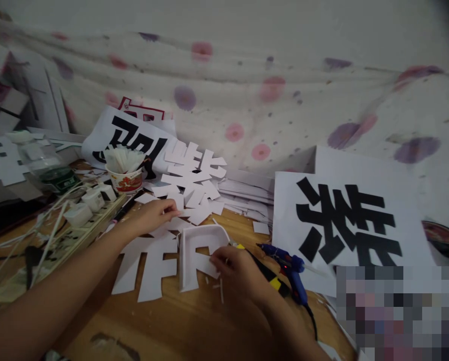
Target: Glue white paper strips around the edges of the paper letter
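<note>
A white cut-out character (154, 265) lies on the wooden table in front of me, with upright white strips standing along part of its right half. My right hand (239, 268) is at that half, its fingers curled together on the cut-out's right edge. Above the cut-out's left part, my left hand (158, 215) has its thumb and fingers closed near some loose white pieces (199, 213). Whether anything is between those fingers I cannot make out. Just right of my right hand are a blue glue gun (292, 265) with a small red light and a yellow-and-black tool (269, 273).
A paper bowl of glue sticks (126, 178), a power strip (73, 235) with plugs and cables, and a green-labelled bottle (54, 170) crowd the left. Printed character sheets stand at the back (134, 135) and right (344, 220). Behind hangs a spotted cloth (224, 105).
</note>
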